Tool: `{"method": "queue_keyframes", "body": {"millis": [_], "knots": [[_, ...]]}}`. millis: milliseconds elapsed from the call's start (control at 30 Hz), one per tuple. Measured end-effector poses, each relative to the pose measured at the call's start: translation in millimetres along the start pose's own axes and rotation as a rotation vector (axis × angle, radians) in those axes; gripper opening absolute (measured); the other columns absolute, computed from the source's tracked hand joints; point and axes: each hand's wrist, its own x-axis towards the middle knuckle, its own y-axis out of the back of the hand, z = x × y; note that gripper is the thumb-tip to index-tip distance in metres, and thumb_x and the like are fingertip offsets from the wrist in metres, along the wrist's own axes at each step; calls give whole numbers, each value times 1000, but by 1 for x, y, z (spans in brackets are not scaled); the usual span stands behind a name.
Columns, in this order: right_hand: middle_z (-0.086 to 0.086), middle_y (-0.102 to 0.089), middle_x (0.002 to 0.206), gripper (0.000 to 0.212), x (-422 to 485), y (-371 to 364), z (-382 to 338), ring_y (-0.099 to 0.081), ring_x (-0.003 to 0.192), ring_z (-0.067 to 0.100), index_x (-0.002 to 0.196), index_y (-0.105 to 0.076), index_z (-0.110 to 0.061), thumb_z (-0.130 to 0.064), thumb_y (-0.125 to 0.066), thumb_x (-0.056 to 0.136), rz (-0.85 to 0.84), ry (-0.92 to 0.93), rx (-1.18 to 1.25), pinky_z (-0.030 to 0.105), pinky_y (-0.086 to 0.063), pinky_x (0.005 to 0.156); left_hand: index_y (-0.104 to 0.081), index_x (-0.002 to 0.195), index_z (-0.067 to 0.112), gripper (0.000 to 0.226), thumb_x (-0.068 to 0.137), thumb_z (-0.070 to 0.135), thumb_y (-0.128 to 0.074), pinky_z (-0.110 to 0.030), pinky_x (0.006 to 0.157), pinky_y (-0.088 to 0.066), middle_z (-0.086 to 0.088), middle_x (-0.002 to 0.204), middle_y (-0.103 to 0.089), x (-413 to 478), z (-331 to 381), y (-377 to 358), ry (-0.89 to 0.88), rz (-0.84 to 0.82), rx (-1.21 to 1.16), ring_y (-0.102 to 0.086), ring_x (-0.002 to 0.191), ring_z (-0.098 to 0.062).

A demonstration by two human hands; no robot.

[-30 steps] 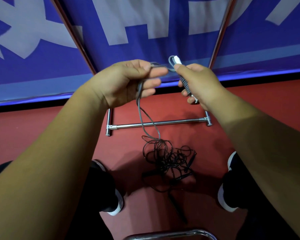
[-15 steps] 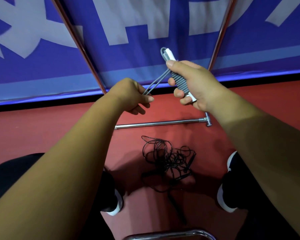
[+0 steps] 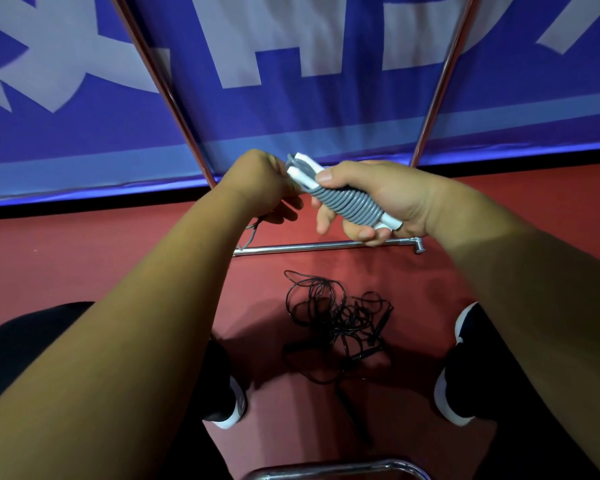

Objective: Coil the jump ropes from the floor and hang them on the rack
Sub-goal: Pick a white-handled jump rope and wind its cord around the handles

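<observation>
My right hand [image 3: 378, 199] grips the grey jump rope [image 3: 347, 202], nearly all wound up, my left hand [image 3: 260, 185] at 9 o'clock pinches its loose end, and the black jump rope [image 3: 336, 320] at 6 o'clock lies tangled on the floor [image 3: 84, 258], neither on the rack [image 3: 326, 245] yet.

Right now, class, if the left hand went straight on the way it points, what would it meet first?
The grey jump rope, wound round its handles in the right hand; the left hand looks almost against its white end, though depth is unclear.
</observation>
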Motion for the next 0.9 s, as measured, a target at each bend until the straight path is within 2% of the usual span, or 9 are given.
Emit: {"method": "queue_keyframes", "body": {"millis": [67,133,300,467,533,633,700,767,900], "knots": [[16,-74,90,34,2,1,-2,-41,42,17,109,-61,-6,-38,-51,106,50,37,43,17,-25,41,-77,94,7,14,98,20,-73,-31,59,-63,-15,77,-77,1,-4,1,-47,24,57,-71,54,-17],[14,-72,89,35,3,5,-4,-41,44,18,107,-60,-7,-41,-54,106,110,76,86,19,-25,42,-79,89,13,18,96,29,-75,-13,45,-45,-1,60,-71,5,-10,1,-115,57,225,-50,36,-2],[13,-67,80,33,1,1,-2,-42,42,19,104,-61,-8,-40,-55,106,88,86,71,20,-25,43,-81,90,17,12,95,27,-75,-17,42,-36,1,60,-72,7,-15,1,-125,65,189,-42,39,-6],[13,-66,79,34,2,1,-5,-39,37,14,94,-61,-11,-45,-57,95,-145,2,122,17,-29,40,-66,61,19,37,94,5,-64,-17,41,-36,5,49,-64,1,-6,-1,-225,78,181,-44,42,-10],[11,-67,77,37,-10,-3,-3,-38,35,11,86,-65,-13,-48,-58,92,-229,-67,100,16,-29,38,-72,68,14,28,91,0,-64,-18,46,-39,10,44,-59,1,-5,1,-278,74,231,-44,38,1],[4,-72,69,47,-22,-14,4,-40,33,2,64,-69,-10,-47,-58,90,-201,-139,-155,16,-27,32,-83,97,14,16,87,3,-77,-16,68,-48,16,68,-73,6,-6,0,-363,31,224,-59,59,12],[18,-76,92,43,-17,-11,4,-44,39,8,97,-77,-8,-47,-59,96,-270,-297,-152,16,-27,34,-83,101,16,14,88,13,-82,-10,73,-48,19,75,-77,4,-2,-3,-369,27,179,-66,67,11],[16,-78,104,41,-5,-4,7,-44,45,13,124,-75,-18,-47,-58,101,-273,-417,-181,15,-29,38,-84,102,17,14,88,16,-82,-9,79,-50,10,87,-80,4,2,-4,-401,46,166,-73,83,0],[10,-80,100,39,11,4,20,-46,51,14,130,-69,-22,-48,-64,100,-80,-431,-217,16,-31,42,-83,97,20,7,91,23,-80,-8,70,-50,4,86,-79,2,8,0,-449,129,215,-70,75,2]]}}
